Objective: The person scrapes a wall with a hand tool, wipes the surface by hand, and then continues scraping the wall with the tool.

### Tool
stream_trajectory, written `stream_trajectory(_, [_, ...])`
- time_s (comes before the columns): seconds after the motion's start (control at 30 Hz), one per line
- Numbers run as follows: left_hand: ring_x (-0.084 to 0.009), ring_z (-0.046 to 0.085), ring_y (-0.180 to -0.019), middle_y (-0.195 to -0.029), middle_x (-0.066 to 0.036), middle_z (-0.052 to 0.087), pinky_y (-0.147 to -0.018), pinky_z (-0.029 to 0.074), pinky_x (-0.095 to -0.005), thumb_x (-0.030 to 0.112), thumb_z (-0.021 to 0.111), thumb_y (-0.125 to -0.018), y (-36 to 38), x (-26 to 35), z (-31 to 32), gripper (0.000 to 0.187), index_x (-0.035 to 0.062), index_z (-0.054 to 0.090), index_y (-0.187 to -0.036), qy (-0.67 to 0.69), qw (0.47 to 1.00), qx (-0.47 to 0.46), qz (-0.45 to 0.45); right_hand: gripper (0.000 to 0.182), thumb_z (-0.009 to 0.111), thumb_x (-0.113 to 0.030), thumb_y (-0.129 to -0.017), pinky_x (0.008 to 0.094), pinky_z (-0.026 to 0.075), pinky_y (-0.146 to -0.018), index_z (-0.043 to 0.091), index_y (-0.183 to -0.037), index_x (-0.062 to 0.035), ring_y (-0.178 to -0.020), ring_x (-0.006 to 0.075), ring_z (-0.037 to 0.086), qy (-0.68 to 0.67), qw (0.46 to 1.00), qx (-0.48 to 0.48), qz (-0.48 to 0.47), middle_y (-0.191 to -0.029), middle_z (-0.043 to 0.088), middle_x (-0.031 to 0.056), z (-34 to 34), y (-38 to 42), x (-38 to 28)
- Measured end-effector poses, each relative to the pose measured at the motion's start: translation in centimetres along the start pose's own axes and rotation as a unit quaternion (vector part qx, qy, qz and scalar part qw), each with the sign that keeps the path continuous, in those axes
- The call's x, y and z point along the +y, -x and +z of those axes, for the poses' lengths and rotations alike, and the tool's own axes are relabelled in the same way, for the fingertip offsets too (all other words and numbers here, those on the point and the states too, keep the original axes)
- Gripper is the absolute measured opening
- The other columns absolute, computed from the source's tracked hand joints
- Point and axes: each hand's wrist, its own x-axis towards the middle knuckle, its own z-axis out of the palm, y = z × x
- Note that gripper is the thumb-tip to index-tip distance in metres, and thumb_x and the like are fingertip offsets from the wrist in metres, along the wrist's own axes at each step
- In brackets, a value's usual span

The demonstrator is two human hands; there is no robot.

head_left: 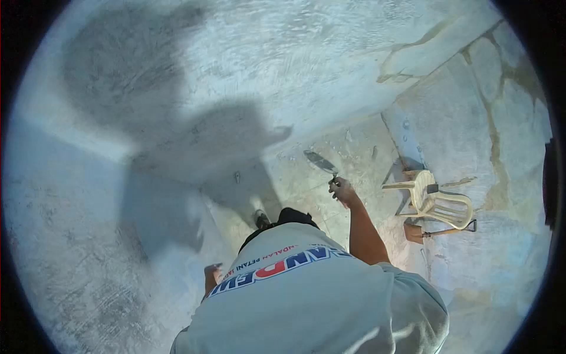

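My right hand (342,192) is closed around the handle of a trowel (320,161), whose long flat blade points up and to the left above the floor. My left hand (213,272) is low beside my shirt, close to the wall on the left. Its fingers are too small and partly hidden to make out, and nothing can be seen clearly in it. Grey, streaked plaster covers the wall (306,53) in front of me, with my shadow cast over it.
A cream plastic chair (425,192) stands at the right, with a shovel (414,233) beside it near the right wall (460,112). Small debris dots the tiled floor (359,138). A shoe (261,219) shows below my waist.
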Motion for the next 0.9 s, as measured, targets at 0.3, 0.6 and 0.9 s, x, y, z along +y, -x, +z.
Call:
stream_trajectory(0.3, [-0.0252, 0.076, -0.092, -0.109, -0.014, 0.08, -0.08, 0.062, -0.0425, 0.036, 0.081, -0.095, -5.6, 7.7, -2.4, 0.037, 0.0101, 0.081, -0.122, 0.169, 0.978, 0.118, -0.03, 0.032, 0.075, -0.004, -0.086, 0.042, 0.057, -0.052, 0.072, -0.117, -0.0075, -0.063, 0.0257, 0.072, 0.043, 0.99, -0.091, 0.098, -0.081, 0.074, 0.0146, -1.4, -0.5, 21.7])
stream_trajectory(0.6, [-0.0307, 0.077, -0.079, -0.081, -0.017, 0.079, -0.077, 0.059, -0.0392, 0.033, 0.083, -0.089, -3.8, 21.6, 0.7, 0.028, 0.0051, 0.084, -0.092, -0.001, 0.981, 0.19, -0.025, 0.02, 0.066, -0.007, -0.1, 0.0386, 0.046, -0.045, 0.068, -0.12, -0.0066, -0.055, 0.0209, 0.061, 0.016, 0.953, -0.156, 0.259, -0.074, 0.065, 0.0103, -4.8, 0.3, 18.3])
stream_trajectory(0.9, [-0.0369, 0.074, -0.076, -0.082, -0.018, 0.077, -0.072, 0.058, -0.0473, 0.025, 0.085, -0.085, 0.4, 29.3, 5.8, 0.024, 0.004, 0.082, -0.095, 0.003, 0.932, 0.353, 0.083, 0.016, 0.061, -0.013, -0.107, 0.0343, 0.047, -0.045, 0.068, -0.121, -0.0118, -0.053, 0.018, 0.057, -0.068, 0.95, -0.141, 0.271, -0.073, 0.062, 0.0076, -8.6, -8.9, 14.9])
